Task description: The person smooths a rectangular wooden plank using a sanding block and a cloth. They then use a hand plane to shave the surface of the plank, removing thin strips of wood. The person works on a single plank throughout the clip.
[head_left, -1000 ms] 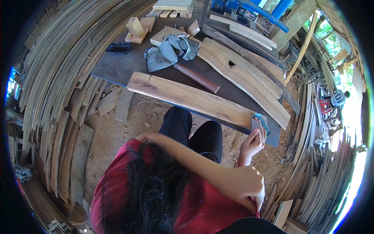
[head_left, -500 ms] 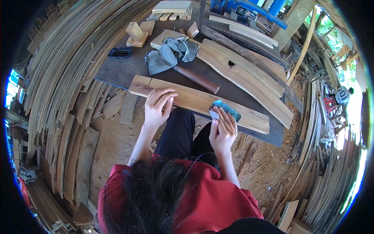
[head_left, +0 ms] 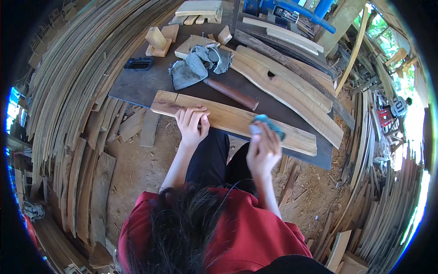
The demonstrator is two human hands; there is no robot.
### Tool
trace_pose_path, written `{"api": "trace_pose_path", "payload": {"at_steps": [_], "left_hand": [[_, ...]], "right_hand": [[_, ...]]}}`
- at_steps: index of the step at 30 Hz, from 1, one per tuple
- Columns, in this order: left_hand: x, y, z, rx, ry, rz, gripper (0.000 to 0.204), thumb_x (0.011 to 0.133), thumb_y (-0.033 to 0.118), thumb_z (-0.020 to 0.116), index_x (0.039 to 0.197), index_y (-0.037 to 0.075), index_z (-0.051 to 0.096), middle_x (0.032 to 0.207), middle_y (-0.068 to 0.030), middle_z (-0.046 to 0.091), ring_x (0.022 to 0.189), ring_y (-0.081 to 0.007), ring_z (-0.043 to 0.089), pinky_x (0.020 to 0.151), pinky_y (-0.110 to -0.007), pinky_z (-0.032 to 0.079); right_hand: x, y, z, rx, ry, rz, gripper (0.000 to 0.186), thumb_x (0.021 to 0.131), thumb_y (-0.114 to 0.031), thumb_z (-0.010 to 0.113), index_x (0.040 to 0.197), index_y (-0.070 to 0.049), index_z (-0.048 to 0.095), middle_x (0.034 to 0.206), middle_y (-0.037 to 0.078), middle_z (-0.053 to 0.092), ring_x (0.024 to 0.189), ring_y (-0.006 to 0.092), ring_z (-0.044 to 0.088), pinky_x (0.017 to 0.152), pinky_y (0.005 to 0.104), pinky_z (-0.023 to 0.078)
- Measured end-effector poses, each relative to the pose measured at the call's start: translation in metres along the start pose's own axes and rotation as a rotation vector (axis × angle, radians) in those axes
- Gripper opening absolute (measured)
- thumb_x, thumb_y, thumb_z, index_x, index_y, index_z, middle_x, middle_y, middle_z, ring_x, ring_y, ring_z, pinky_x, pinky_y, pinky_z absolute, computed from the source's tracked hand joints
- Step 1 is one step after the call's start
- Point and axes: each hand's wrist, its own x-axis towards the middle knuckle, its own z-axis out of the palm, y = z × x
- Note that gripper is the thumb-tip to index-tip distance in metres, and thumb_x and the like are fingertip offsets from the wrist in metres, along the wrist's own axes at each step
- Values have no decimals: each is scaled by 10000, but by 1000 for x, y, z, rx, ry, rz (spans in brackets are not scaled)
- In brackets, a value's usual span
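Note:
A long light-brown wooden plank [head_left: 228,119] lies along the near edge of the dark table, slanting down to the right. My left hand [head_left: 192,123] rests on its left half, fingers curled over the top and thumb by the near edge. On the plank's right half, my right hand [head_left: 265,148] presses a folded blue-green piece of sandpaper [head_left: 272,126] against the wood. That hand is smeared by motion, and its fingers hide part of the sandpaper.
Beyond the plank are a grey rag [head_left: 189,73], a brown rod-like handle [head_left: 232,94], a dark blue plastic piece [head_left: 138,64] and small wood blocks [head_left: 157,41]. Wide boards [head_left: 292,96] lie at the right. Stacked timber [head_left: 77,82] rises on the left.
My right hand has shifted slightly right along the plank with the sandpaper. My left hand has slid a little to the right and down on the wood.

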Motion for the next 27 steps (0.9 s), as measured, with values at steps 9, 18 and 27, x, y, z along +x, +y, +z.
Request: {"api": "trace_pose_path", "payload": {"at_steps": [9,18,27], "left_hand": [[-4,-1,-1,24,20,-13,130,863,181,535,759,138,602,852,19,625,790,-174,566,783,-347,350],[-5,-2,3,33,21,-11,137,864,192,537,753,143,601,853,16,629,788,-173,569,783,-350,349],[-6,-1,1,36,43,-17,138,863,199,542,752,145,604,848,19,632,808,-164,574,785,-347,347]], "right_hand": [[-10,67,-53,-123,67,88,268,917,-91,436,909,45,666,1030,150,674,995,325,635,894,425,454],[10,2,-8,-22,-123,-3,213,883,-133,538,1004,-41,687,1107,90,662,1073,249,609,955,408,430],[-6,54,-59,-98,-106,166,253,915,-116,471,1032,-21,675,1123,145,646,1084,277,604,967,404,428]]}}
